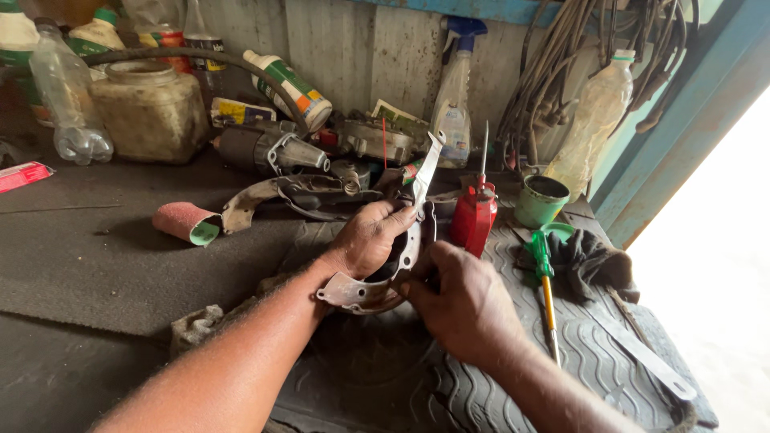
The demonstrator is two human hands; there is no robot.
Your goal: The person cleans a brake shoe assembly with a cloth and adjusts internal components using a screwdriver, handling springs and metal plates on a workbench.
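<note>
Left hand point(370, 238) clamps metal bracket point(401, 240) just left of red oil can point(475, 215); right hand point(465, 301) pinches bracket's lower edge; step looks like fitting or inspection; steady grip needed.

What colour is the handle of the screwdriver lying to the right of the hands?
Green, on the screwdriver; the head view shows it.

Green-labelled white bottle point(290, 87) lying by wall; flat red packet point(22, 176) far left.

Dark workbench point(72, 265) with tyre tread mat point(385, 377), sandpaper roll point(186, 222), red oil can point(474, 215), green-handled screwdriver point(545, 277), black rag point(589, 261).
</note>
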